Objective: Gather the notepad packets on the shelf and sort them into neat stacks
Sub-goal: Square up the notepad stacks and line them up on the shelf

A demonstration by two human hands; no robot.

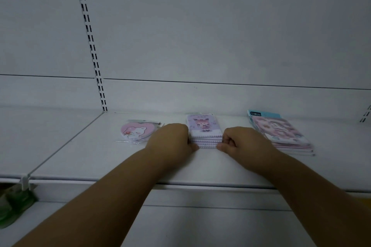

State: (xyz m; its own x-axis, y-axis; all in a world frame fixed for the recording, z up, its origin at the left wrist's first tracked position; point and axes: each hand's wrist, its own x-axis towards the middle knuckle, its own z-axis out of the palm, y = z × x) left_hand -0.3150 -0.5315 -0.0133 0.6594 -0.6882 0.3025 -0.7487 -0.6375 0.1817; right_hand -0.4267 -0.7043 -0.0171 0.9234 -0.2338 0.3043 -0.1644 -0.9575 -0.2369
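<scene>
The left hand and right hand are curling around the sides of the purple notepad stack at mid-shelf, squaring it. The pink stack, toward the right end, is appearing roughly sorted. The heart-shaped packets, left of centre, are awaiting alignment.

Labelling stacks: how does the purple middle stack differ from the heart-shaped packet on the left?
The purple stack is rectangular and several packets deep; the heart-shaped packet is pink and lies almost flat. The left hand and right hand press the stack's sides; the heart packet lies untouched. Both rest on the shelf.
</scene>
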